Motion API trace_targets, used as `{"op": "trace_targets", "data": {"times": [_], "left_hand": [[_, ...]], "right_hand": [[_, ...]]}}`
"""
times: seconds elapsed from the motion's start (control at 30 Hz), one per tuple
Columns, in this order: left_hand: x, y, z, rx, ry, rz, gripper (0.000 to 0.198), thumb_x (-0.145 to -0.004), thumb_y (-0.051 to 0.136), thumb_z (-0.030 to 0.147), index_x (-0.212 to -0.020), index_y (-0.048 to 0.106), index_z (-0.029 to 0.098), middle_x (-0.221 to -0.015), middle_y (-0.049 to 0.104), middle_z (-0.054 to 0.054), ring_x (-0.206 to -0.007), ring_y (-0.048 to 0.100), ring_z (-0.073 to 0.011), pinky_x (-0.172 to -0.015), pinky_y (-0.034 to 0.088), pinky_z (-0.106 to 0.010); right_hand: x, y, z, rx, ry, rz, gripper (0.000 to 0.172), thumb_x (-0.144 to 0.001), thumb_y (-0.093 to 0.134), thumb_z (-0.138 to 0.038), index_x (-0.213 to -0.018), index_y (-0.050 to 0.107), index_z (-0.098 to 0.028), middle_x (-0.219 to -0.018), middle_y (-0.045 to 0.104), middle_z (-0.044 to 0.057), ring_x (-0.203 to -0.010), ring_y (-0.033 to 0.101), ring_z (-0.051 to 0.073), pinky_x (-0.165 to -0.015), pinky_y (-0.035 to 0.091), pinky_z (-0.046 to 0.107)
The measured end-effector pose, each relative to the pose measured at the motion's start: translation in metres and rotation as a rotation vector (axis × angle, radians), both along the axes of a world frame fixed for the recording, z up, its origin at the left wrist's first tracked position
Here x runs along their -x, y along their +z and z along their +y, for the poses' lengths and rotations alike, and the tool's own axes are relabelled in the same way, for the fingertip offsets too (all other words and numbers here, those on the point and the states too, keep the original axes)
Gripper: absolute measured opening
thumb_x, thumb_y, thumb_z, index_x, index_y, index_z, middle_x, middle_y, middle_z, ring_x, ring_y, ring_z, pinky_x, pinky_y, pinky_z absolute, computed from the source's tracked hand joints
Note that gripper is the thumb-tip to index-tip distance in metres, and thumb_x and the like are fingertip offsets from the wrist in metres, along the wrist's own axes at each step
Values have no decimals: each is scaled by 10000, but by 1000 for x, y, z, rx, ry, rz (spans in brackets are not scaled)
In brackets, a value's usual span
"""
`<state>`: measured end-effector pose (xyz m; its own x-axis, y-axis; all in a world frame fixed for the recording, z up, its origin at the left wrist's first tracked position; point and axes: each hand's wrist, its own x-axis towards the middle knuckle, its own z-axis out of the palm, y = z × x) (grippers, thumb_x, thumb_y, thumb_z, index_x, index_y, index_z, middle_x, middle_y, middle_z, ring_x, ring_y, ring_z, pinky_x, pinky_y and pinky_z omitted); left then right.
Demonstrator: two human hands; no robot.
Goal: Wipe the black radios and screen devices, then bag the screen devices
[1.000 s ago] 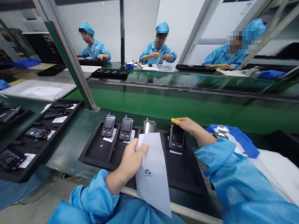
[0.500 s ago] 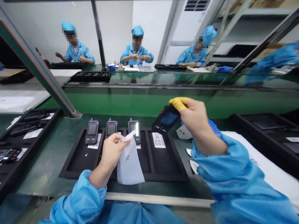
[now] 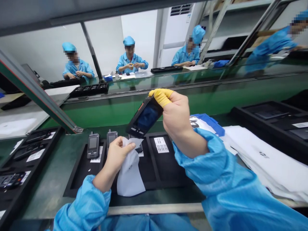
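Observation:
My left hand [image 3: 117,156] pinches the top of a white sheet or pouch [image 3: 131,176] that hangs over the black tray [image 3: 157,183]. Yellow covers wrap the fingertips of my right hand [image 3: 176,112], which holds a black handheld device [image 3: 146,117] by its upper end. The device is tilted, its screen facing me and its lower end just above the sheet's top edge. Behind my left hand, two upright devices, one at the left [image 3: 93,145] and one beside it [image 3: 112,136], stand in the tray. A third is mostly hidden. A printed label sheet [image 3: 161,145] lies in the right compartment.
Another black tray [image 3: 55,134] with devices is at the left. A blue bin [image 3: 215,123], a stack of white pouches [image 3: 262,154] and a black tray [image 3: 267,128] are at the right. A slanted metal post [image 3: 60,117] rises at the left. Several people sit across the bench.
My right hand has carried the device left, close to the sheet in my left hand. The camera view has tilted and shifted. My left hand still pinches the sheet.

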<state>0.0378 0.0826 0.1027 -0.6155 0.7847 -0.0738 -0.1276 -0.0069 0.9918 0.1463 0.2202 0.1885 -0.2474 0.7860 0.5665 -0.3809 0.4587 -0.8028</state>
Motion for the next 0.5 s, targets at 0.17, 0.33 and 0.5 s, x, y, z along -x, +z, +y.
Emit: {"op": "trace_targets", "data": {"times": [0.17,0.33,0.5], "left_hand": [[-2,-8,-2,23,-102,-79,365,-525,807,413,-690,627,141,-597,608,16,-526,528,-94,-513,406,-210],[-3,-14,-4,9,-68,-134,355,-460,851,287,-671,601,149,-619,640,20,-547,564,-96,-545,443,-212],[-6,-15,-4,-8,-55,-181,395,-465,853,334,-717,614,147,-651,674,-1,-558,589,-109,-549,467,-223]], "right_hand": [[7,-11,3,103,46,29,301,-728,668,-497,-767,668,-198,-824,691,7,-902,647,174,-848,524,346],[9,-18,-4,88,-9,0,358,-722,645,-556,-767,669,-202,-834,699,1,-874,650,165,-841,528,334],[11,-25,-11,104,6,40,340,-707,671,-532,-758,673,-195,-868,702,11,-874,647,165,-855,520,335]]}}
